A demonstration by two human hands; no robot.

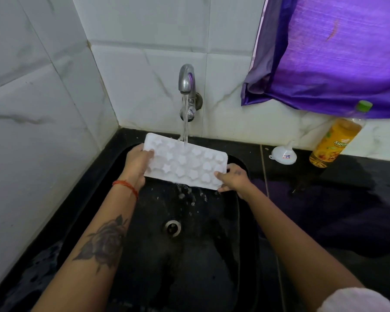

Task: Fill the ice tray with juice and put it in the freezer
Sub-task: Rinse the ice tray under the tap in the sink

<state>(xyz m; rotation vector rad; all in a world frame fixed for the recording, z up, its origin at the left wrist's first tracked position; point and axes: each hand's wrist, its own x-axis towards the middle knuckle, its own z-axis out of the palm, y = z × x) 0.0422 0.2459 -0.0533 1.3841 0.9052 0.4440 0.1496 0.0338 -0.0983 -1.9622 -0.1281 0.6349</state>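
Tilting toward the camera, the white ice tray point(185, 163) sits over the black sink point(144, 266), held at both short ends, its star- and heart-shaped cavities facing up. The left hand point(136, 164) grips the tray's left end, thumb lying across the top face and fingers curled underneath. The right hand point(233, 177) holds the near right corner the same way, thumb on top and fingers tucked below. Water point(185, 122) from the chrome tap point(187, 81) lands on the tray's far edge near the middle, and runs off the near edge in drops into the sink, above the drain point(173, 228). A red thread bracelet point(125, 185) circles the left wrist, and a rose tattoo point(106, 242) marks that forearm. On the dark surface point(347, 199) to the right, a small white funnel point(283, 154) stands beside a bottle of amber liquid point(334, 140) with a green cap. Purple cloth point(338, 55) hangs against the marbled white tiles point(133, 41) above the bottle.
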